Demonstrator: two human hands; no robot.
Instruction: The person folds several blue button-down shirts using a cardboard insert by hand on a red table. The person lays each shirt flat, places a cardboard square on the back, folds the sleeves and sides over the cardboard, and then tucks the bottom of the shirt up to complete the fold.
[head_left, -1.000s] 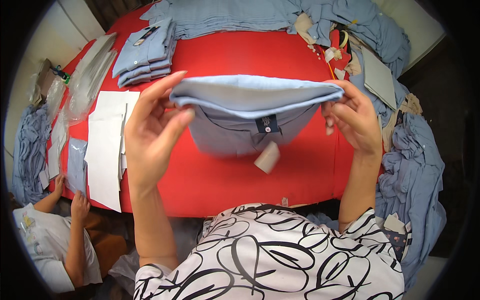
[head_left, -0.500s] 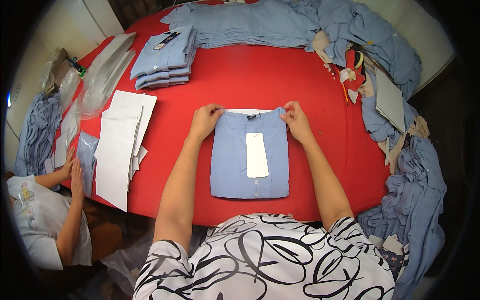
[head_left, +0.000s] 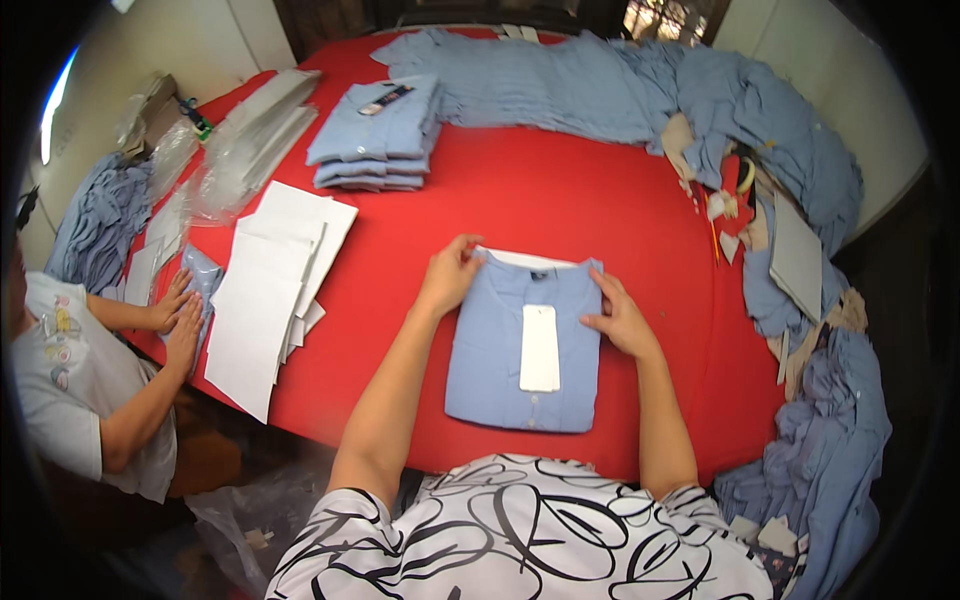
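A blue shirt (head_left: 487, 350), folded into a flat rectangle, lies in front of me with its neckline at the far side. A blank white hang tag (head_left: 540, 350) rests on its front above a button. White card shows along the shirt's far edge behind the collar. My left hand (head_left: 450, 277) pinches the far left corner between thumb and fingers. At the far right corner, my right hand (head_left: 624, 318) rests against the side edge, its thumb and fingers spread apart.
Folded blue shirts (head_left: 370, 130) are stacked at the far left, near clear plastic bags (head_left: 250, 140). White card sheets (head_left: 265, 290) lie left of me. Beside them a co-worker's hands (head_left: 180, 320) press a bagged garment. Unfolded blue garments (head_left: 560, 85) line the red table's (head_left: 560, 190) far and right sides.
The view has shifted, so everything sits lower and further right. My right hand has gone from pinching the corner to spread fingers along the side edge. My left hand keeps its corner.
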